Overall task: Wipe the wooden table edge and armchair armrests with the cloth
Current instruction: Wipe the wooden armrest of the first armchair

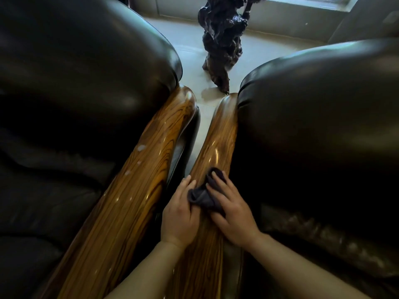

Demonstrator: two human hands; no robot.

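Two black leather armchairs stand side by side, each with a glossy striped wooden armrest. A small dark grey cloth (pixel 206 194) lies bunched on the right chair's armrest (pixel 218 134). My right hand (pixel 232 210) presses flat on the cloth with fingers spread over it. My left hand (pixel 180 214) rests on the same armrest's left side and pinches the cloth's near left corner. The left chair's armrest (pixel 138 180) runs parallel, with pale smudges along its left edge.
A narrow gap of pale tiled floor (pixel 203 117) separates the two armrests. A dark gnarled wood sculpture (pixel 222 42) stands on the floor beyond them. The left chair's backrest (pixel 86 50) and the right chair's backrest (pixel 323 100) bulge on either side.
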